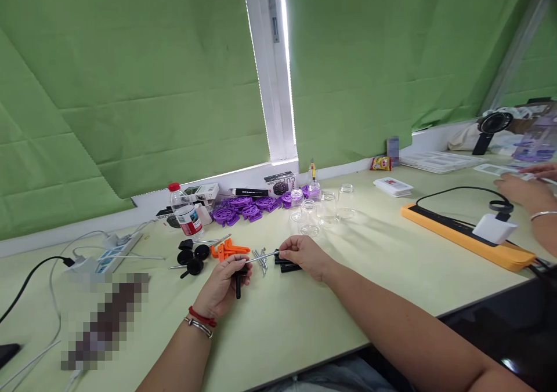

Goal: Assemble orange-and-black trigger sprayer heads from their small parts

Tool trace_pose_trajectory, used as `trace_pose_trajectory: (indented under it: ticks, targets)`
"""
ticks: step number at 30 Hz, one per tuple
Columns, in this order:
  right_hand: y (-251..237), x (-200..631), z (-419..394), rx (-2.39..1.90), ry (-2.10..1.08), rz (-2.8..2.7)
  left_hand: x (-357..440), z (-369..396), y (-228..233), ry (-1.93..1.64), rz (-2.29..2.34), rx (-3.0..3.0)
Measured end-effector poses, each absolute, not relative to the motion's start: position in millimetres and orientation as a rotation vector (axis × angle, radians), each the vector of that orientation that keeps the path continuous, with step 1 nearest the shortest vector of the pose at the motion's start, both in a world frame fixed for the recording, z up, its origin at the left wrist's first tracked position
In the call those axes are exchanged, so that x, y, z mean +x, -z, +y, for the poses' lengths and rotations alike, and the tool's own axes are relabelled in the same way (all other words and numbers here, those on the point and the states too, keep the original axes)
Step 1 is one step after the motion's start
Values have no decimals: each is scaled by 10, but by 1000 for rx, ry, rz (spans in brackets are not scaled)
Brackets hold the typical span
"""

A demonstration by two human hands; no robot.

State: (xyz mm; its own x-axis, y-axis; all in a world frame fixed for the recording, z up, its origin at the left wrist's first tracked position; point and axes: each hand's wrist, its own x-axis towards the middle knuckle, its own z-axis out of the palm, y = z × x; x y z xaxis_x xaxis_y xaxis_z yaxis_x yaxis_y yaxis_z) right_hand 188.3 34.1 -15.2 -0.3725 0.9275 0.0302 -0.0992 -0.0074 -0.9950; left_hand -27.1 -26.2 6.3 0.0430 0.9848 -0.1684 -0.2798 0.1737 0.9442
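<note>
My left hand [220,287] is closed around a black part with a handle-like stub [238,287] pointing down. From it a thin metal rod [262,258] runs right to my right hand [310,257], whose thumb and forefinger are pinched at its far end. Just below those fingers lie black rectangular pieces [289,267] on the table. Several silver pins or screws [263,264] lie under the rod. Orange plastic parts [229,249] sit beyond my left hand. Left of them are black rounded parts [191,257] with metal rods. Fingers hide the rod's ends.
Purple plastic parts [243,207], a bottle [185,212] and clear glass-like cups [328,208] stand towards the wall. An orange power strip [461,238] lies at right, near another person's hands [522,192]. A white power strip [117,251] with cables is at left.
</note>
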Motion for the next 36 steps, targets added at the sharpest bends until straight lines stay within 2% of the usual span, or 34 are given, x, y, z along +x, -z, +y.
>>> trace_pose_trajectory:
  ticks: [10,36]
  targets:
    - [208,1881,365,-895,-1519,-1432,-278,-257,-49,-1181,1053,887]
    - [278,1889,398,-1047,-1245,-1725,-283,-259,-31,-1182,1061,888]
